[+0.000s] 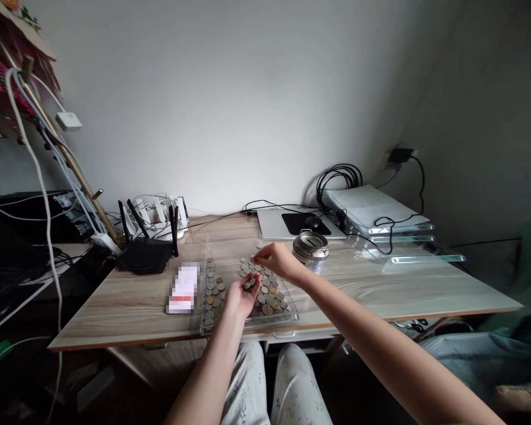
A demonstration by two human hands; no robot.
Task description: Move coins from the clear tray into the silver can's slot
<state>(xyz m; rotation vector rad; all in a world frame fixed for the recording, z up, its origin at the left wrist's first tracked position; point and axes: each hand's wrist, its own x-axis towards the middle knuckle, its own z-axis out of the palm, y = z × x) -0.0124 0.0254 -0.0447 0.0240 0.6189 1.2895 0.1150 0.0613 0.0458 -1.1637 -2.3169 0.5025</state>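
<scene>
A clear tray (272, 319) lies near the front edge of the desk, with many silver and gold coins (269, 298) spread inside it. Some coins stand in a column along its left side. My left hand (243, 295) is palm up over the tray's middle, its fingers curled around a few coins. Just above and to the right, my right hand (274, 260) is pinched, fingertips down over the coins at the back; what it grips is too small to make out. A round metal-lidded jar (310, 251) stands right of the tray, beyond my right wrist.
Left of the tray lies a phone (183, 288), its screen blurred. A black router (146, 255) with upright antennas sits behind it. At the back are a mouse (312, 221) on a black pad and stacked clear trays (376, 206) with cables.
</scene>
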